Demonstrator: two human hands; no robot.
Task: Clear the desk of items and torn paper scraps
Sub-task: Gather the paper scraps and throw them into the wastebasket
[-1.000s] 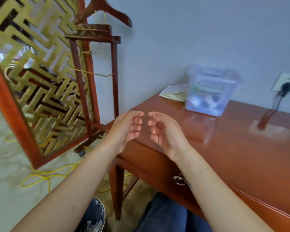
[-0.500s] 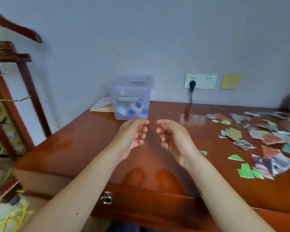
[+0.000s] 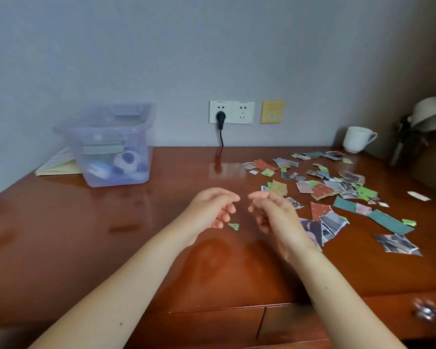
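Your left hand (image 3: 209, 210) and right hand (image 3: 277, 217) hover loosely curled, empty, over the glossy reddish wooden desk (image 3: 98, 235), seemingly poised to gather. Torn colourful paper scraps (image 3: 337, 190) sprawl rightward, untouched.

This looks like a room in a home, a study or bedroom corner. A polished wooden desk (image 3: 86, 235) with drawers (image 3: 212, 323) stands against a plain grey wall (image 3: 237, 46) with a double socket (image 3: 242, 112), one plug (image 3: 220, 117) in it. A white cup (image 3: 357, 139) and a lamp (image 3: 431, 114) sit far right, a clear plastic storage box (image 3: 106, 137) far left.
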